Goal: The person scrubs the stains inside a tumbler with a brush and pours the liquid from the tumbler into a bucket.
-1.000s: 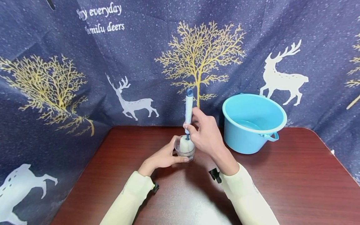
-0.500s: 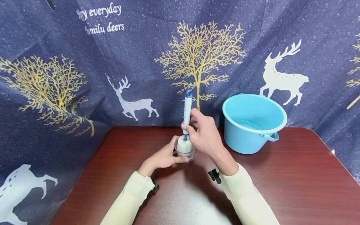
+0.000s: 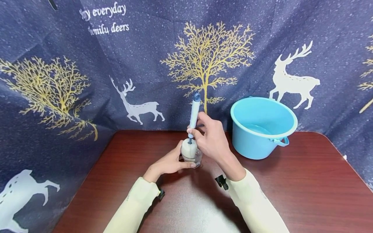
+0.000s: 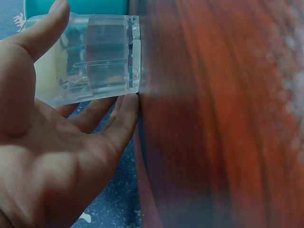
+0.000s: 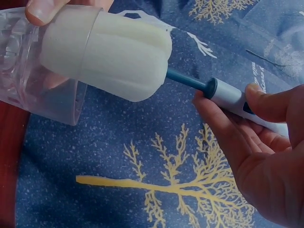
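Note:
A clear cup (image 3: 197,157) stands upright on the table, and my left hand (image 3: 169,162) holds it from the left. In the left wrist view the thumb lies on one side of the cup (image 4: 104,52) and the fingers on the other. My right hand (image 3: 215,139) pinches the pale blue handle of a sponge cup brush (image 3: 194,117), its dark ring end up. The handle leans to the right. In the right wrist view the white sponge head (image 5: 118,57) sits partly inside the cup, against one side of the rim; its lower end shows through the wall.
A light blue bucket (image 3: 253,144) stands at the back right of the table, its handle hanging at the front right. Behind the dark red wooden table (image 3: 128,152) hangs a dark blue cloth (image 3: 140,64) printed with deer and trees. A black mount sits at each wrist.
The sponge head has shifted left inside the cup, and the handle's lean to the right has grown. My right hand has moved slightly left with it. The left hand and cup look still.

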A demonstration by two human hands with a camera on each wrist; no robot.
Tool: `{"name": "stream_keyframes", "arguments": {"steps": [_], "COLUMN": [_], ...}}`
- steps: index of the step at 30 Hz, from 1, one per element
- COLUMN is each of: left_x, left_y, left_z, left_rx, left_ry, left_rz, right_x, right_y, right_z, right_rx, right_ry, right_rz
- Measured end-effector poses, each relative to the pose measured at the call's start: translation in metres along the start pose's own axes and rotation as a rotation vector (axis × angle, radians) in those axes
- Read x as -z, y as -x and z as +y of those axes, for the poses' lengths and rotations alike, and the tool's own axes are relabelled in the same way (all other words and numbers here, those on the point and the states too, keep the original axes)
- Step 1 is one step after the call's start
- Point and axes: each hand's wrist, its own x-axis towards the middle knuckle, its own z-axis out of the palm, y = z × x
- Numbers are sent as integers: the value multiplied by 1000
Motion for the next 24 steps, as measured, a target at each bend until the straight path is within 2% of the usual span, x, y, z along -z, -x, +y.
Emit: {"name": "stream_keyframes", "arguments": {"steps": [13,24], "left_x": [1,0], "left_y": [1,0], "left_z": [2,1], "left_rx": [4,23], "left_ry": [17,-33], "left_rz": [-7,15], "right_x": [-2,-4], "right_y": [-1,-2], "right_z": [2,5], "right_rx": [1,25], "right_ry": [-37,-23], "right_rz": [49,87]}}
